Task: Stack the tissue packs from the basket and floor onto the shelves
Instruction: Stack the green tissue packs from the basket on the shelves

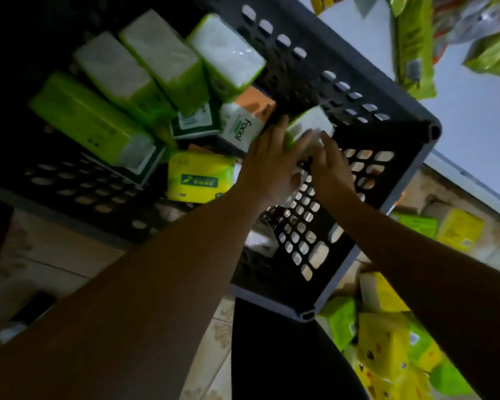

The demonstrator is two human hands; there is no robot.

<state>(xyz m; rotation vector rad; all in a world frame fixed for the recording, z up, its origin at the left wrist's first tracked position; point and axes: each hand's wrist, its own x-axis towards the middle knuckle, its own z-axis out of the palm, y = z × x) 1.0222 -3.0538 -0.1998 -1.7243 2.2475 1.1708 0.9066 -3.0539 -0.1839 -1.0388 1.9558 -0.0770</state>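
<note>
A dark perforated basket (367, 174) holds several tissue packs. A green-and-white tissue pack (311, 122) leans against its right inner wall. My left hand (272, 163) reaches onto this pack's near end, thumb along its left side, fingers stretched over it. From the right, my right hand (332, 166) touches the same pack with straight fingers. The picture is blurred, and the pack's lower end is hidden under both hands. Also in the basket are long green-and-white packs (156, 62), an orange-and-white "Facial" pack (244, 125) and a yellow-green pack (199, 176).
More yellow and green tissue packs (387, 356) lie on the tiled floor right of the basket, and others (459, 229) under a white shelf board (474, 116). Snack bags (413, 47) hang at the top right. My dark-clothed leg (272, 356) stands against the basket's near corner.
</note>
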